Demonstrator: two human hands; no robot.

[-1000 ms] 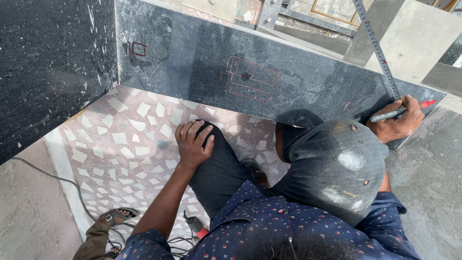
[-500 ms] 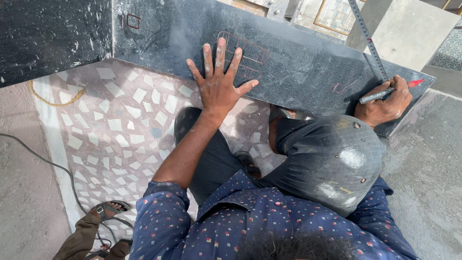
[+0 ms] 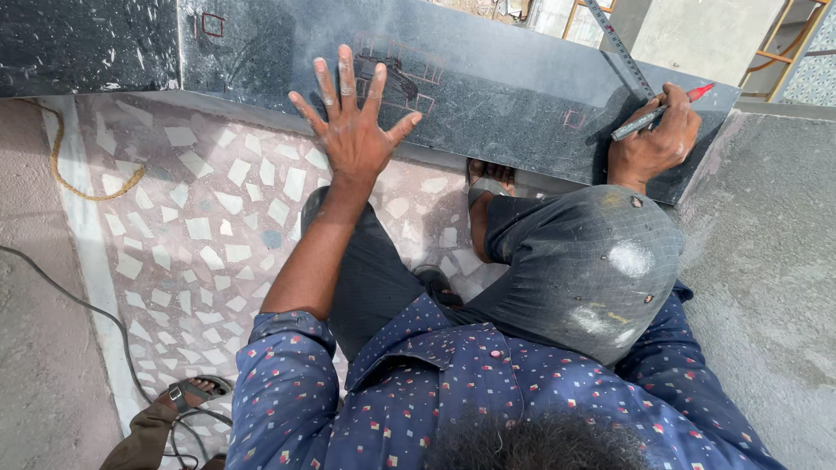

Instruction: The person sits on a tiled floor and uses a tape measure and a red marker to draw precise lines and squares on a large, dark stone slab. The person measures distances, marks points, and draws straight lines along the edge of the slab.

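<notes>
A long dark polished stone slab (image 3: pixel 488 83) lies across the top of the view, marked with red lines. My left hand (image 3: pixel 353 126) rests flat on its near edge, fingers spread wide. My right hand (image 3: pixel 651 139) sits at the slab's right end and grips a red-tipped marker (image 3: pixel 662 110). Beside that hand a metal ruler (image 3: pixel 620 43) lies at an angle on the slab, running up toward the top. My knees in dark, dusty trousers are bent beneath the slab's edge.
Below the slab is a floor (image 3: pixel 200 235) of white chips set in pink. A black cable (image 3: pixel 78 305) crosses the grey concrete at left, and a yellow cord (image 3: pixel 83 178) curls nearby. Another person's sandalled foot (image 3: pixel 187 396) shows at bottom left. Rough concrete (image 3: pixel 766 287) lies at right.
My left hand rose from my knee to the slab and now lies flat with fingers spread. My right hand stayed at the slab's right end with the marker.
</notes>
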